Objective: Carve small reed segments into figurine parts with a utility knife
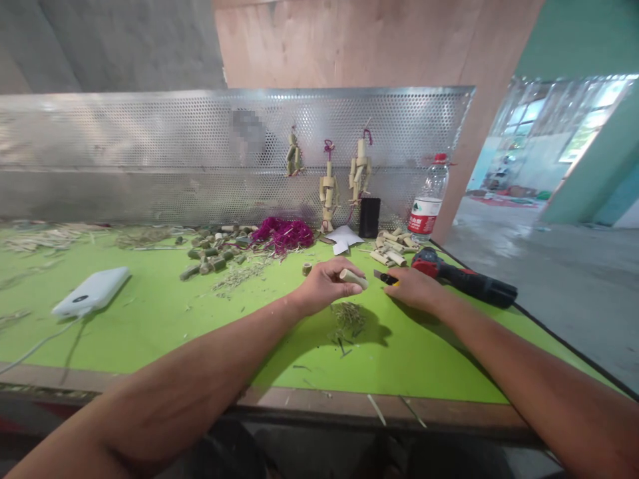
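My left hand (327, 286) is closed around a short, pale peeled stalk piece (353, 279), whose cut end faces up and left. To its right, my right hand (412, 287) grips a utility knife (387, 278) with a black and yellow body. The blade points toward the stalk piece, with a small gap between them. Below the left hand lies a small heap of shavings (349, 316) on the green table cover (200, 332). One short cut piece (307, 269) stands just behind the left hand.
A cordless power tool (464, 276) lies right of my right hand. Behind are peeled pieces (392, 249), a water bottle (429, 199), purple string (284, 236) and unpeeled pieces (207, 259). Jointed stalk figures (328, 193) hang on perforated metal (174, 146). A white power bank (92, 293) lies left.
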`<state>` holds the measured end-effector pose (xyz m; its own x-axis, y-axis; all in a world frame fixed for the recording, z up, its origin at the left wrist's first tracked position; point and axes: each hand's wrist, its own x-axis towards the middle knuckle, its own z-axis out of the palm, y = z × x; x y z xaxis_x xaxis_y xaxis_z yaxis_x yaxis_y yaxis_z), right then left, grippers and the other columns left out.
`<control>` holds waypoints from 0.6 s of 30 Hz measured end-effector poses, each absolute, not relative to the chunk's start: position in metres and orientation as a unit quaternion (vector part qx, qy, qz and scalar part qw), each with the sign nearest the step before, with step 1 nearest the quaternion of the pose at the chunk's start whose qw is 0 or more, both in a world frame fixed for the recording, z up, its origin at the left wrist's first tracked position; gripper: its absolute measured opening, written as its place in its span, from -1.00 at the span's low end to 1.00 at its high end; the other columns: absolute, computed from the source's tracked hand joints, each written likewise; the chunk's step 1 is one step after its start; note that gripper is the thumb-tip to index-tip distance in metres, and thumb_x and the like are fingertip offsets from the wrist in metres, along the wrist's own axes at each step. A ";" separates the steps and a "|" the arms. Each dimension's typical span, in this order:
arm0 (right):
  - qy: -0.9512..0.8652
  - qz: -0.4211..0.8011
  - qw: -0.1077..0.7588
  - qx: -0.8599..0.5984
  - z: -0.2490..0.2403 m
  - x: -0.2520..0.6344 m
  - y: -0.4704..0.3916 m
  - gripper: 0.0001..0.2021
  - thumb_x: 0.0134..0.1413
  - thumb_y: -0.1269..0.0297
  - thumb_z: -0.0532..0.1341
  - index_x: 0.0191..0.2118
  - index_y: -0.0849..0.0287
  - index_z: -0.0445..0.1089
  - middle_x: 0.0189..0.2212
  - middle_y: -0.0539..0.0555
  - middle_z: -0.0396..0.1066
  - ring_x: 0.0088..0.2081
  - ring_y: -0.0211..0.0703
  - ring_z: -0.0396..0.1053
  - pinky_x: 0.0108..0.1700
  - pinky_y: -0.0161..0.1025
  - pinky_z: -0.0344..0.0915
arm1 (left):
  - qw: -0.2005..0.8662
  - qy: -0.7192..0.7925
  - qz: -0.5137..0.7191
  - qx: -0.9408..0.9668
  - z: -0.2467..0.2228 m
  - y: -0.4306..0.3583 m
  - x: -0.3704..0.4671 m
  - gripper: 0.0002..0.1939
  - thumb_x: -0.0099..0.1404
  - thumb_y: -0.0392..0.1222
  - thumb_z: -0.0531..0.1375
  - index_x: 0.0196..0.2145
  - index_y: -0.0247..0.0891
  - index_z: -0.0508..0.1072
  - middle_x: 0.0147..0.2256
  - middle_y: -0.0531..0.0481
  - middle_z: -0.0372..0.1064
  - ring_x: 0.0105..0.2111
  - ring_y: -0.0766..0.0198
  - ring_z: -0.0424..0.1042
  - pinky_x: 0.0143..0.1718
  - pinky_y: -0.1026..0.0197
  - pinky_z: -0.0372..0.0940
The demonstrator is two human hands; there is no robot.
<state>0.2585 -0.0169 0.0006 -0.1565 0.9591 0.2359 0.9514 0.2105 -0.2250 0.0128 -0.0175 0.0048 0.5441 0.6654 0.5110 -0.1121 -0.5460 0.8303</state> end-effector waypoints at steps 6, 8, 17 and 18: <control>-0.749 0.026 0.216 -0.626 0.014 0.249 -0.024 -0.84 0.02 0.28 0.07 -0.33 0.20 0.34 -0.36 0.15 0.42 -0.35 -0.13 0.32 -0.37 -0.27 0.12 | 0.591 0.135 0.405 0.684 0.004 -0.017 0.015 -0.70 0.28 -0.13 0.20 -0.06 -0.26 0.33 -0.14 -0.13 0.40 -0.14 0.22 0.44 -0.03 0.03 0.27; -0.751 0.041 0.257 -0.607 0.017 0.246 -0.028 -0.83 0.05 0.25 0.05 -0.31 0.19 0.32 -0.40 0.09 0.39 -0.38 -0.17 0.28 -0.39 -0.29 0.10 | 0.632 0.122 0.396 0.654 0.004 -0.017 0.015 -0.60 0.28 -0.14 0.20 0.03 -0.23 0.22 -0.18 -0.12 0.42 -0.22 0.23 0.46 -0.11 0.05 0.29; -0.777 0.088 0.333 -0.526 0.014 0.239 -0.037 -0.76 0.12 0.21 0.04 -0.15 0.17 0.32 -0.46 0.00 0.33 -0.44 -0.20 0.22 -0.39 -0.29 0.11 | 0.665 0.070 0.383 0.637 0.004 -0.016 0.016 -0.75 0.24 -0.20 0.23 -0.15 -0.34 0.33 -0.16 -0.19 0.42 -0.34 0.36 0.37 -0.34 0.28 0.18; -0.779 0.086 0.335 -0.524 0.014 0.239 -0.037 -0.75 0.12 0.21 0.04 -0.14 0.17 0.32 -0.43 0.02 0.34 -0.42 -0.20 0.23 -0.38 -0.29 0.12 | 0.668 0.068 0.380 0.636 0.005 -0.017 0.016 -0.74 0.24 -0.20 0.23 -0.15 -0.34 0.34 -0.15 -0.20 0.41 -0.32 0.35 0.38 -0.33 0.28 0.19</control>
<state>0.2391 -0.0369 0.0138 -0.2278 0.8730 0.4313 0.7583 0.4369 -0.4838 0.0164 -0.0168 0.0045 0.7015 0.5944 0.3932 -0.4214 -0.0989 0.9014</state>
